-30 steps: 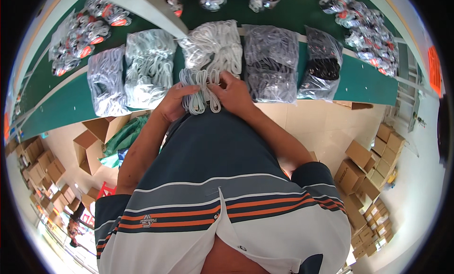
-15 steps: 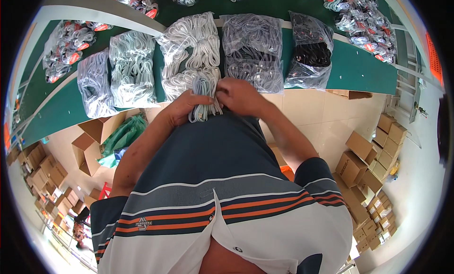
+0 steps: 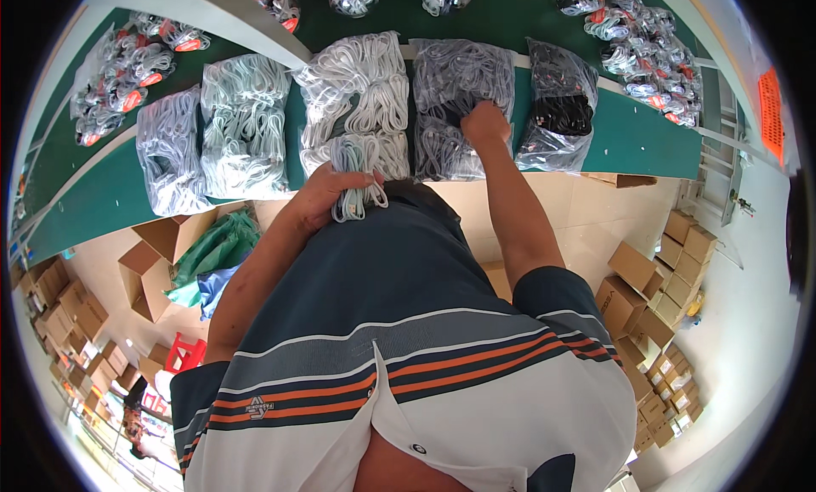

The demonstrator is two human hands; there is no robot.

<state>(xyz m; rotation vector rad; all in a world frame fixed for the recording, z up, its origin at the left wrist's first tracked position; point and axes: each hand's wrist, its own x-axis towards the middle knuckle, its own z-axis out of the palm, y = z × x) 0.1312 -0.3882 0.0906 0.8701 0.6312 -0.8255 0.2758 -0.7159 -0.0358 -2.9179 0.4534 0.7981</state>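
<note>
A bundle of coiled white and grey cables [image 3: 353, 165] is gripped in my left hand [image 3: 321, 195], thumb across it, just in front of my shirt and over the table's near edge. My right hand [image 3: 487, 125] is at the plastic bag of grey cables [image 3: 463, 67], over the dark gap in its middle. Its fingers are curled downward; the fingertips are hidden, so what they pinch cannot be made out. Left of that bag lies a bag of white cables [image 3: 361, 71]; to the right lies a bag of black cables [image 3: 561, 114].
Two more bags, one of pale cables [image 3: 245, 127] and one of greyish cables [image 3: 170, 152], lie on the green table [image 3: 633, 135]. Bagged coils with red labels [image 3: 654, 50] fill its far corners. A white frame bar [image 3: 234, 16] crosses at upper left. Cardboard boxes [image 3: 625, 301] stand on the floor.
My right hand has left the cable bundle and reached forward and right to the bag of grey cables. My left hand still holds the bundle, slightly further left.
</note>
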